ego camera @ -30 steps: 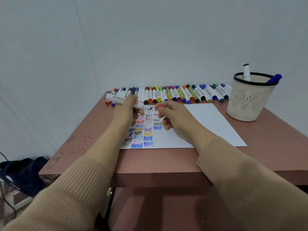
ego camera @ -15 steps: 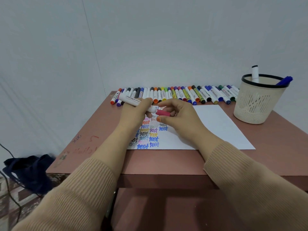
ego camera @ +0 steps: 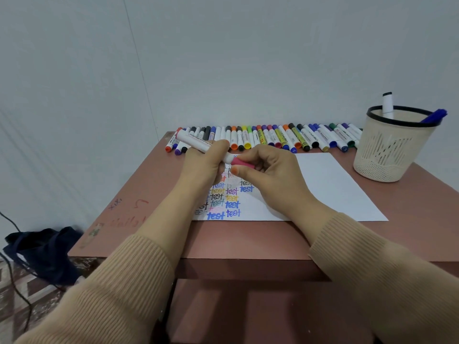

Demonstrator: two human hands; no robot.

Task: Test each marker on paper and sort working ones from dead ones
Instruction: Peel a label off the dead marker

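Note:
My left hand grips a white marker by its barrel, held slanted above the paper. My right hand pinches the marker's pink cap, which sits against the marker's front end. Under both hands lies a white sheet of paper with the word "test" written many times in several colours at its left side. A row of several capped markers lies along the table's far edge.
A beige mesh cup with a black rim stands at the back right and holds a white marker and a blue one. The brown table has scribbles on its left part. A dark bag lies on the floor at the left.
The pink cap in my right hand has come up against the end of the marker in my left hand. Both hands stayed above the written part of the paper.

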